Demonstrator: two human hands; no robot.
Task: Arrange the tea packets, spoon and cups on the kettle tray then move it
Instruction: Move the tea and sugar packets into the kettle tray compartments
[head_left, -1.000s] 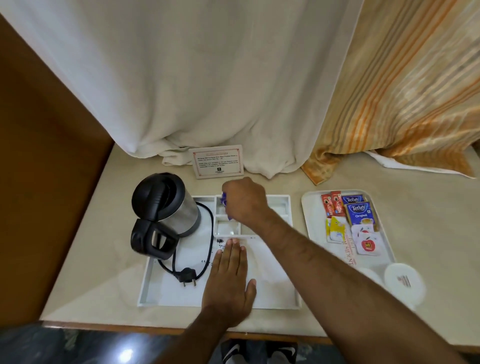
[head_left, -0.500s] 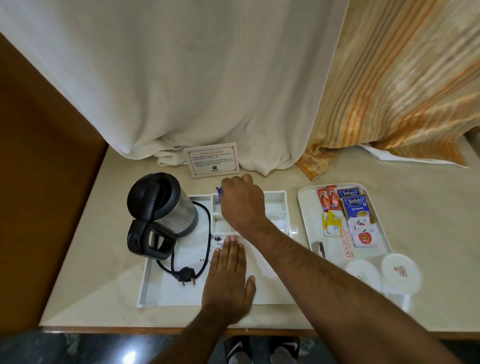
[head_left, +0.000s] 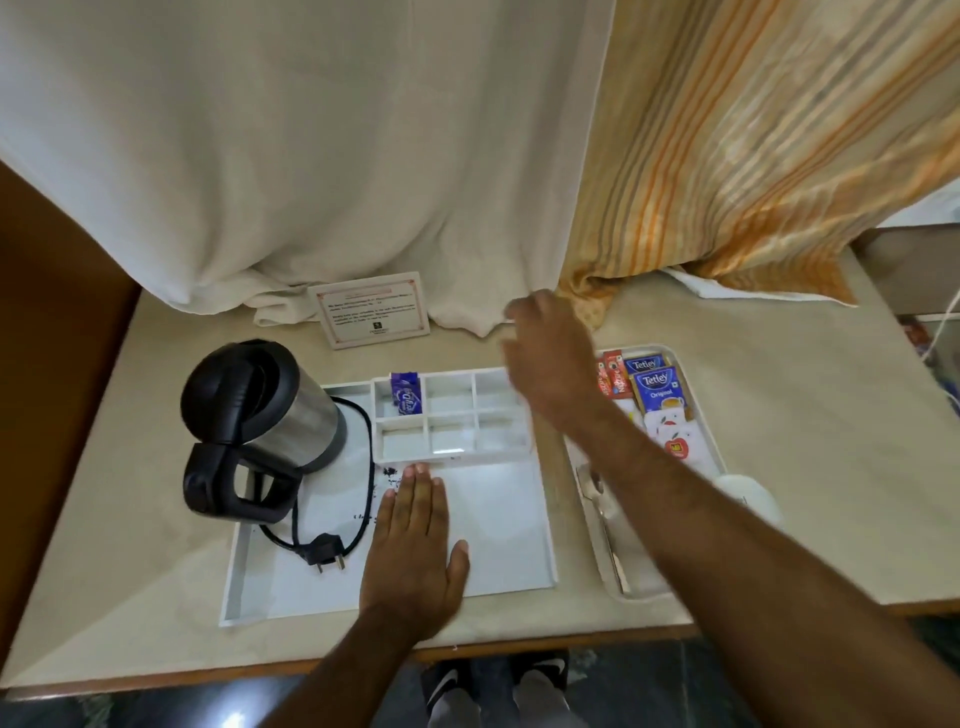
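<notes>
Withdrawn rightward from the compartments, the right hand (head_left: 545, 358) hung loose and empty while the left hand (head_left: 413, 551) pressed flat on the kettle tray (head_left: 498, 519), leaving one purple packet (head_left: 406, 397) propped upright in the far-left compartment, liable to topple if the tray were jolted; remaining tea packets (head_left: 657, 389) lay on the side tray (head_left: 711, 447).

There is one view only, from the person's head, looking forward and steeply down onto the worktop (head_left: 810, 415) from close above. It faces the curtain (head_left: 311, 156) at the back, its lower edge catching the floor and shoes (head_left: 540, 675).
</notes>
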